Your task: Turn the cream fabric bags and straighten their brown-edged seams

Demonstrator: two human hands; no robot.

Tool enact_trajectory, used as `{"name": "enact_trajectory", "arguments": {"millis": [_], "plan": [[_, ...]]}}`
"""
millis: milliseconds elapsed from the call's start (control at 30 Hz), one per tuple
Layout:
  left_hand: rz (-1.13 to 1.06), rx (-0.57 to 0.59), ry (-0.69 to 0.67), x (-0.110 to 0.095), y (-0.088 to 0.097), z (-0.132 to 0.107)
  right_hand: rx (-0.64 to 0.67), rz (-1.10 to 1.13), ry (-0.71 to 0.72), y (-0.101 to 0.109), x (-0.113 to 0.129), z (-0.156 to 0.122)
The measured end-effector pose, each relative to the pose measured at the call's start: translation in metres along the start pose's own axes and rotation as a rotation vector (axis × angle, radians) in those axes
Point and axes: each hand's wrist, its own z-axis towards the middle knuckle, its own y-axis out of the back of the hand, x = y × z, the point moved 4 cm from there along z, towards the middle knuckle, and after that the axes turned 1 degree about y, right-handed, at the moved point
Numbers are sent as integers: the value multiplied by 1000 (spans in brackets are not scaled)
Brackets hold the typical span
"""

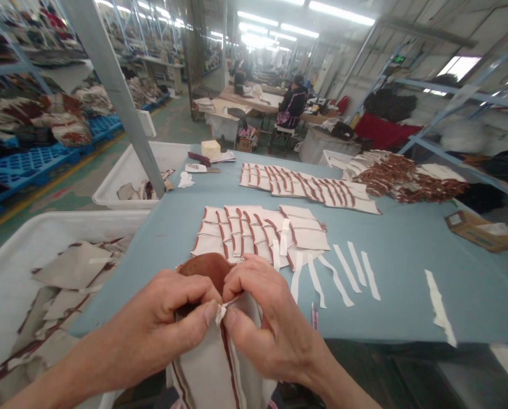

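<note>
In front of my body I have a cream fabric piece (202, 363) with dark brown seam lines and a brown inner side showing at its open top edge. My left hand (164, 315) pinches that edge between thumb and fingers, on the left of the seam. Just to the right, my right hand (271, 321) pinches the same edge, its thumb nearly touching the left one. A small whitish bit of material (221, 313) pokes out between the thumbs; whether it is tape or cloth I cannot tell. Beyond the hands lies an overlapping row of similar pieces (254, 230).
White strips (347, 267) and a small pink-handled tool (314, 315) lie on the blue-green table (390, 233). A second row (305, 184) and a heap of pieces (407, 173) are farther back. White bins (58, 221) stand left, near a metal post (117, 85). A person (294, 105) sits beyond.
</note>
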Motion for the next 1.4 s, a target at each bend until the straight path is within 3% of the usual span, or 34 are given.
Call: {"name": "enact_trajectory", "arguments": {"millis": [200,400,500,567,700,867,1000,1233,1400], "plan": [[-117,145,58,-10,1,0,-12,1,25,-5,-1,-3],[-278,236,78,-14,-3,-2,106,-13,-38,-6,0,-3],[-400,223,108,-8,-9,0,163,41,-97,-7,-4,1],[-390,178,132,-3,-11,1,192,70,-139,-9,-10,3],[-393,205,130,-1,-13,-1,262,186,-129,-11,-19,1],[-160,187,130,0,-16,-5,221,303,-110,-7,-29,-6],[81,92,15,-4,-17,-4,188,263,-80,-1,-29,-9],[118,23,-5,-6,-18,6,224,-23,-31,11,-31,-12],[200,68,-7,-2,-14,9,322,-160,22,14,-29,-9]]}}
